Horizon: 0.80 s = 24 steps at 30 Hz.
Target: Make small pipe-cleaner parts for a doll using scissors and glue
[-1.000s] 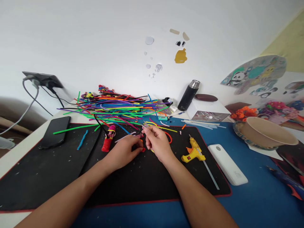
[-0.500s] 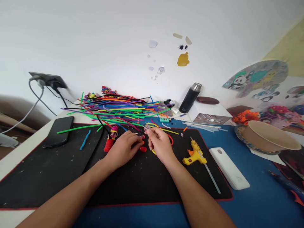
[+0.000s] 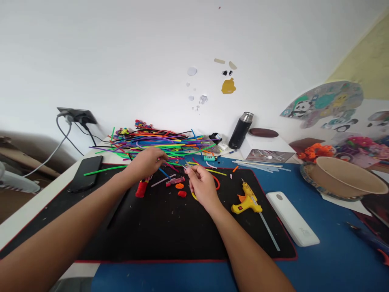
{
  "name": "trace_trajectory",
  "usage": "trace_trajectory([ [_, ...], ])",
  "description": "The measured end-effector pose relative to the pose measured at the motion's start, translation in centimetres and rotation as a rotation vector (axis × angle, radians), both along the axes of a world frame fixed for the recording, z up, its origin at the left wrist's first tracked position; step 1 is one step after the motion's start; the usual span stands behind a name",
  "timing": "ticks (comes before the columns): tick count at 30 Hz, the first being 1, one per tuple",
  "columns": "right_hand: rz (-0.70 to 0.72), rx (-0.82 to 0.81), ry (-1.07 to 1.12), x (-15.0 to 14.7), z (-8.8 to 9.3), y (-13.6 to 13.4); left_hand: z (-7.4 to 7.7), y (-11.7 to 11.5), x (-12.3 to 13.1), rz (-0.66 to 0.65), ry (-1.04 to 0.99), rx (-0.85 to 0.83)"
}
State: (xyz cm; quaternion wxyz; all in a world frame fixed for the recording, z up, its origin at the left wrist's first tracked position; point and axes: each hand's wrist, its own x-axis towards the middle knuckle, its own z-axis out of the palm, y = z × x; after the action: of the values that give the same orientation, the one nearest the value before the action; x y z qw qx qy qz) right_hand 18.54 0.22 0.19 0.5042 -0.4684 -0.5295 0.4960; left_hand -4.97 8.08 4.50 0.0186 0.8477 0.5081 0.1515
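My left hand (image 3: pixel 147 162) is over the front of a pile of coloured pipe cleaners (image 3: pixel 152 140), its fingers curled together; what they hold, if anything, is hidden. My right hand (image 3: pixel 203 185) is closed on a small pointed metal tool (image 3: pixel 187 164), whose handle the fingers cover. Between the hands, on the black mat (image 3: pixel 164 231), are a pink-red screwdriver-like piece (image 3: pixel 175 181), an orange oval bit (image 3: pixel 179 186) and a short red roll (image 3: pixel 182 194). A red wrapped pipe-cleaner figure (image 3: pixel 141 189) lies partly under my left hand.
To the right are a yellow glue gun (image 3: pixel 247 199), a white power bank (image 3: pixel 292 219) and a beige bowl (image 3: pixel 349 176). A black flask (image 3: pixel 241 132) stands by the wall beside a white box (image 3: pixel 267 148). A black phone (image 3: pixel 86 173) lies at left.
My left hand has left the small pieces in the middle and moved up and left to the pipe-cleaner pile. My right hand stays nearly in place, still gripping the metal tool. The view has shifted slightly.
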Motion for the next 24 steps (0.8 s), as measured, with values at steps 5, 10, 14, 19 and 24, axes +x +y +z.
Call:
trace_trajectory([
  [5,-0.037,0.013,0.0,0.4,-0.2,0.6,-1.9,2.0,0.8,-0.095,0.292,0.008],
  [10,-0.017,0.014,-0.022,0.2,-0.2,0.5,-3.1,2.3,0.9,-0.134,0.372,0.004],
  [14,-0.001,0.02,-0.036,0.1,-0.5,0.3,-3.5,2.6,1.3,-0.14,0.389,0.003],
  [19,0.021,0.024,-0.059,0.1,-0.8,0.4,-3.7,3.2,1.4,-0.16,0.375,-0.019],
  [24,0.014,0.017,-0.064,0.1,-0.6,0.3,-2.3,3.7,0.7,-0.151,0.298,-0.038],
])
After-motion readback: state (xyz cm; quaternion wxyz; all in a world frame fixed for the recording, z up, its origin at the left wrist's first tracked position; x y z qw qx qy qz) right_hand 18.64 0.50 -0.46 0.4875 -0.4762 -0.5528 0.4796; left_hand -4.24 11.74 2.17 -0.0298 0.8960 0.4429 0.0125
